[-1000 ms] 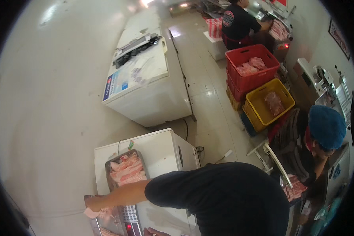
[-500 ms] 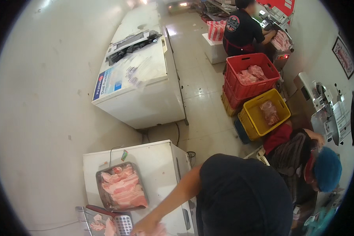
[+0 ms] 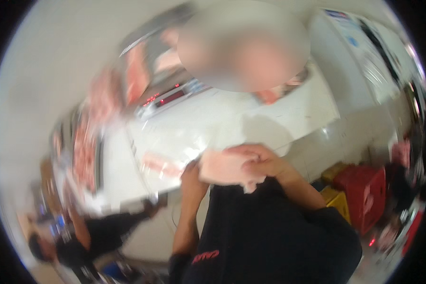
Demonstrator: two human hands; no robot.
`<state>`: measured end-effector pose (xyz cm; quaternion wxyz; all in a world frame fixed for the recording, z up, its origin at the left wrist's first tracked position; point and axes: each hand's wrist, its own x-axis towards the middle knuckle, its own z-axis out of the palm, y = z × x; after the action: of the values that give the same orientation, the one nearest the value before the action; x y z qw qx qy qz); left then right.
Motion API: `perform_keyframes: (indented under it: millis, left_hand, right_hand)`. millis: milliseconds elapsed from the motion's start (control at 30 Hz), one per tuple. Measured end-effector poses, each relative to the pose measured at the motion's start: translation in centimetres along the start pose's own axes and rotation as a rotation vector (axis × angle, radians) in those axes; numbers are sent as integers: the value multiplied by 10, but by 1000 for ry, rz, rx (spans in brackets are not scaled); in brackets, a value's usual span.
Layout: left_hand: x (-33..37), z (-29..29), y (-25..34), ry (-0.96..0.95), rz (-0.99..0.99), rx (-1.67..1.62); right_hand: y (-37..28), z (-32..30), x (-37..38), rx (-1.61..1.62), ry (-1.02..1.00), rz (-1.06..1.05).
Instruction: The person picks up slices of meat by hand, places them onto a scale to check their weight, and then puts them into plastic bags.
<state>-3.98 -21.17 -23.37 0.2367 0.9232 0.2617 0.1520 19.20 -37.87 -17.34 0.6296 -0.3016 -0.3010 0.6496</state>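
Observation:
In front of my chest I hold a pale pink slab of meat (image 3: pixel 217 166), with a ragged piece hanging from its lower right corner. My right hand (image 3: pixel 262 162) is wrapped over its right end, fingers across the top. At its left edge my left hand (image 3: pixel 191 174) is closed on the meat, though motion smears the fingers. Just left of that hand, a strip of pink meat (image 3: pixel 160 165), apparently in clear film, lies on the white worktop (image 3: pixel 232 123).
A scale (image 3: pixel 170 98) with red digits stands on the worktop's far side. Meat-filled trays (image 3: pixel 99 161) are at the left. A person in black (image 3: pixel 80 236) is at lower left. Red crates (image 3: pixel 364 194), a yellow crate (image 3: pixel 336 201) and a white freezer (image 3: pixel 350 52) are right. A blurred oval hides the top middle.
The view has swung round from the freezers, aisle and stacked crates to the worktop. Both my hands now show at the centre with the meat slab; before, one arm reached toward the lower edge.

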Motion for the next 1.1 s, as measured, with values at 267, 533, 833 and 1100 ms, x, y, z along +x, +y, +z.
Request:
perform_keyframes:
  millis: [267, 533, 833, 1100]
  left_hand:
    - [7, -22, 25, 292, -61, -216]
    - [25, -41, 35, 207, 312, -232]
    - [23, -52, 1, 250, 302, -255]
    - [17, -61, -108, 199, 14, 94]
  right_hand:
    - [23, 26, 19, -852, 258, 234]
    - [108, 3, 92, 565, 97, 55]
    - [115, 44, 130, 515, 349, 28]
    - [119, 62, 146, -252, 641, -92]
